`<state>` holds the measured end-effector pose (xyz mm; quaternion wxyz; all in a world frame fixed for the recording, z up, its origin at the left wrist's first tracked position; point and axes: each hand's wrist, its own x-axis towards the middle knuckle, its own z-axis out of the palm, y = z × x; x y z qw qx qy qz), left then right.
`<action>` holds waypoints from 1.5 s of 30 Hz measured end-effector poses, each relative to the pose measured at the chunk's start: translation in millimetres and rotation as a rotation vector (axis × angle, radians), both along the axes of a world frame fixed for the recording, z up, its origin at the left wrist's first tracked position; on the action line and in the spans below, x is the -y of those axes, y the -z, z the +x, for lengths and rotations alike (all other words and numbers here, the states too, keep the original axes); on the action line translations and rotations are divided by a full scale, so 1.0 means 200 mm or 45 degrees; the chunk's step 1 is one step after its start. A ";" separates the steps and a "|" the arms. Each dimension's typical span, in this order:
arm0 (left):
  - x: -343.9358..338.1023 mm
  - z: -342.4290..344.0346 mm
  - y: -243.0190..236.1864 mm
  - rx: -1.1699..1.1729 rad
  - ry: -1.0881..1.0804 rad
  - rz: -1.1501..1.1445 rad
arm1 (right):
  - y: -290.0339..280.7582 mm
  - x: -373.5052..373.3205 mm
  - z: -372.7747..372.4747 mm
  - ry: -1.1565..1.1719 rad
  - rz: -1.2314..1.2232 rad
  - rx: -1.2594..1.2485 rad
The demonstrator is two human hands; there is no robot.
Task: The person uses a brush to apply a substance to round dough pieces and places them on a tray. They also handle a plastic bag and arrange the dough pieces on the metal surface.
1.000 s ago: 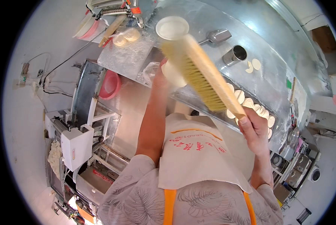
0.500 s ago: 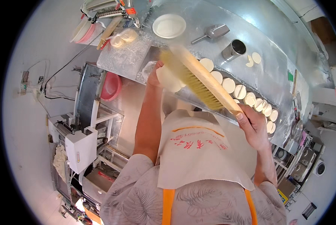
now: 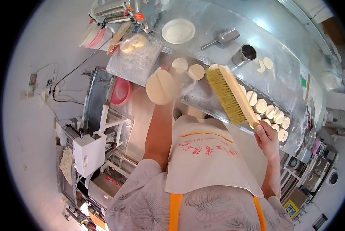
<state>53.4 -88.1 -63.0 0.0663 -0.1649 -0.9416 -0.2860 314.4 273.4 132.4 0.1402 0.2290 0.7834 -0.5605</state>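
Brush in the right, dough in the left!

Here's the right hand (image 3: 267,138), closed firmly around the end of a wooden-backed brush (image 3: 238,94), its yellowish bristles angled to the left and down, over the long tray (image 3: 201,92) at the bench's near edge. Across to the left hand (image 3: 165,69): it has hold of a pale dough round (image 3: 160,87), line across its face, up at the tray's left end! The round covers most of the fingers, so I can't tell how far they're spread. More dough rounds (image 3: 260,106) crowd the tray's right end, with a metal cup (image 3: 245,56) beyond the brush.
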 end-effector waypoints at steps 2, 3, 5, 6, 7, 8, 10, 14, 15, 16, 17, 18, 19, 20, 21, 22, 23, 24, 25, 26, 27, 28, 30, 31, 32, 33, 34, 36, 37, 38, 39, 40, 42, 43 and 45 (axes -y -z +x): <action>0.01 -0.08 0.01 0.086 0.183 0.074 | -0.02 0.00 0.01 -0.011 -0.017 0.006; -0.07 -0.05 -0.09 -0.171 0.164 0.056 | -0.02 0.00 0.00 0.015 0.018 -0.015; -0.18 0.05 -0.33 -0.697 -0.002 -0.012 | -0.04 0.00 -0.01 0.065 0.035 -0.020; -0.18 0.06 -0.32 -0.669 -0.044 -0.095 | -0.06 0.00 -0.02 0.084 0.021 -0.009; -0.18 0.03 -0.32 -0.543 0.004 -0.131 | -0.07 0.00 -0.02 0.104 0.007 0.003; -0.18 0.01 -0.33 -0.406 0.057 -0.169 | -0.07 0.00 -0.01 0.091 0.011 0.005; -0.18 0.01 -0.33 -0.133 0.150 -0.173 | -0.07 -0.01 -0.01 0.069 0.014 -0.009; -0.17 -0.02 -0.21 0.681 0.340 1.254 | -0.25 0.09 -0.11 0.033 -0.091 -0.106; -0.18 -0.02 -0.20 0.955 0.395 1.773 | -0.29 0.13 -0.15 -0.019 -0.094 -0.143; -0.18 0.00 -0.21 1.174 0.418 2.161 | -0.31 0.17 -0.17 -0.068 -0.100 -0.174; -0.19 0.01 -0.22 1.275 0.444 2.342 | -0.31 0.20 -0.20 -0.093 -0.099 -0.180; -0.21 0.01 -0.23 1.278 0.456 2.398 | -0.30 0.24 -0.24 -0.121 -0.096 -0.184; -0.22 0.02 -0.23 1.286 0.453 2.430 | -0.30 0.27 -0.27 -0.149 -0.092 -0.188; -0.22 0.02 -0.24 1.260 0.450 2.414 | -0.29 0.29 -0.27 -0.175 -0.046 -0.161; -0.21 0.00 -0.18 0.923 0.461 2.065 | -0.27 0.29 -0.26 -0.211 0.017 -0.145; -0.19 -0.01 -0.13 0.602 0.394 1.713 | -0.23 0.27 -0.23 -0.252 0.077 -0.126; -0.16 -0.01 -0.09 0.415 0.374 1.474 | -0.19 0.25 -0.18 -0.292 0.138 -0.107; -0.13 -0.01 -0.04 0.229 0.325 1.239 | -0.15 0.21 -0.12 -0.264 0.136 -0.028; -0.10 -0.02 -0.03 0.152 0.303 1.130 | -0.12 0.15 -0.07 -0.219 0.096 -0.012; -0.05 -0.03 0.02 0.288 0.326 1.321 | -0.09 0.09 -0.01 -0.174 0.055 0.005; 0.00 -0.05 0.08 0.422 0.334 1.520 | -0.08 0.07 0.02 -0.123 0.012 0.028; 0.10 -0.07 0.24 0.779 0.374 1.999 | -0.09 0.07 0.00 -0.086 -0.004 0.031; 0.06 -0.12 0.23 1.215 0.473 2.411 | -0.14 0.14 -0.10 -0.062 -0.113 -0.041; -0.04 -0.11 0.04 1.273 0.526 2.361 | -0.15 0.18 -0.16 -0.028 -0.154 -0.075; -0.08 -0.08 -0.08 1.308 0.554 2.305 | -0.13 0.21 -0.21 -0.050 -0.175 -0.100; -0.08 -0.06 -0.09 1.298 0.571 2.311 | -0.11 0.25 -0.27 -0.081 -0.199 -0.122; -0.10 -0.07 -0.08 1.280 0.594 2.325 | -0.10 0.26 -0.30 -0.116 -0.215 -0.148; -0.11 -0.09 -0.07 1.319 0.599 2.341 | -0.04 0.20 -0.24 -0.180 -0.147 -0.069; -0.09 -0.11 -0.06 1.366 0.569 2.348 | 0.00 0.15 -0.20 -0.227 -0.113 -0.025; -0.08 -0.13 -0.05 1.414 0.539 2.353 | 0.01 0.09 -0.14 -0.262 -0.095 -0.007; -0.07 -0.14 -0.04 1.294 0.473 2.260 | 0.05 0.03 -0.08 -0.287 -0.079 -0.014; -0.06 -0.14 -0.03 1.178 0.411 2.161 | 0.10 -0.04 -0.01 -0.309 -0.064 -0.023; -0.05 -0.12 -0.11 1.112 0.118 1.933 | 0.14 -0.13 0.06 -0.212 -0.062 0.027; -0.05 -0.10 -0.22 1.123 0.099 1.594 | 0.15 -0.17 0.09 -0.086 -0.071 0.089; -0.08 -0.10 -0.43 1.111 0.109 0.913 | 0.16 -0.27 0.14 0.171 -0.085 0.142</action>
